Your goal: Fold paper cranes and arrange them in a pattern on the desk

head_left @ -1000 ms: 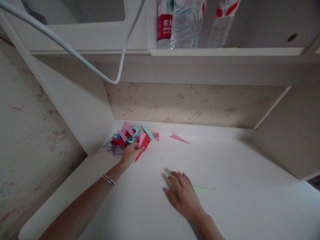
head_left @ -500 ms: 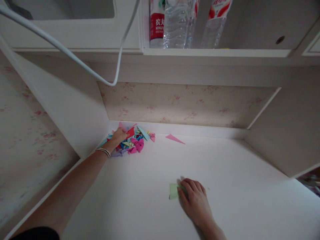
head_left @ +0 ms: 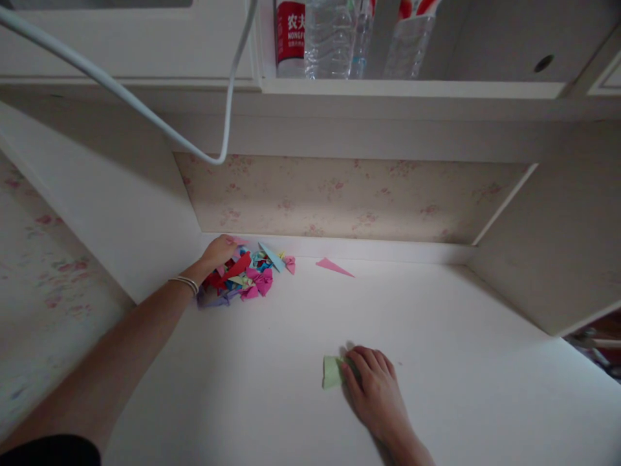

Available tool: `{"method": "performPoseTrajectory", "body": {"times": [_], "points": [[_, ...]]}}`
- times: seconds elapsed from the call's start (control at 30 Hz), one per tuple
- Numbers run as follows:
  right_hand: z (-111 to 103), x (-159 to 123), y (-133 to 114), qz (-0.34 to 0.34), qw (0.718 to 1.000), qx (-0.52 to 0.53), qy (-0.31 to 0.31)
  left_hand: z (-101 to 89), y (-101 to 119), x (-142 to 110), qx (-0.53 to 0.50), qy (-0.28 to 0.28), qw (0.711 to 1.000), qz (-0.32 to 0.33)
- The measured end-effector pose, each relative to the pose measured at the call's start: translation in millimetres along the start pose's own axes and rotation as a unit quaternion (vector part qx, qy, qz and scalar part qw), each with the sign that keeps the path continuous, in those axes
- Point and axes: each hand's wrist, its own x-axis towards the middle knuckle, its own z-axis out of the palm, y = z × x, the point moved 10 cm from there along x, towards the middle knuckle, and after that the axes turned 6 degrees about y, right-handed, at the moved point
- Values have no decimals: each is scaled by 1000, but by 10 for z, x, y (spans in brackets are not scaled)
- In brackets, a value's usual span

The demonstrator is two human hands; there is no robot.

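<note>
My left hand [head_left: 219,251] reaches to the back left corner of the desk, its fingers pinched on a pink folded paper [head_left: 236,241] at the back of a heap. Below it in the heap lie a red folded paper [head_left: 237,266], a magenta paper bow [head_left: 258,283] and a light blue paper plane [head_left: 272,257]. My right hand [head_left: 377,387] rests near the front middle, fingers curled round a pale green paper [head_left: 332,372]. Part of that green paper is hidden under the fingers. A slim pink paper plane [head_left: 334,266] lies by itself toward the back.
White side panels and a low back ledge [head_left: 388,249] bound the white desk [head_left: 272,375]. Overhead, a shelf [head_left: 412,89] holds clear plastic bottles [head_left: 330,45]. A white curved bar [head_left: 140,103] crosses the upper left in front of the cabinet.
My left hand has let go of the red folded paper, which now lies on the heap, and moved back and left to the pink one. My right hand stays on the green paper.
</note>
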Motion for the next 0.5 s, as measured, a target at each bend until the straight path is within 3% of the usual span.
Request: {"method": "performPoseTrajectory", "body": {"times": [0.17,0.33,0.5], "points": [[-17,14,-10,0,1000,-9,1,-81,18,126,63,16,997,32],[1,33,-2,-5,1000,-20,5,-260,225,166,216,82,962,143],[59,38,23,-20,999,-23,13,-292,365,227,226,127,950,175]]}}
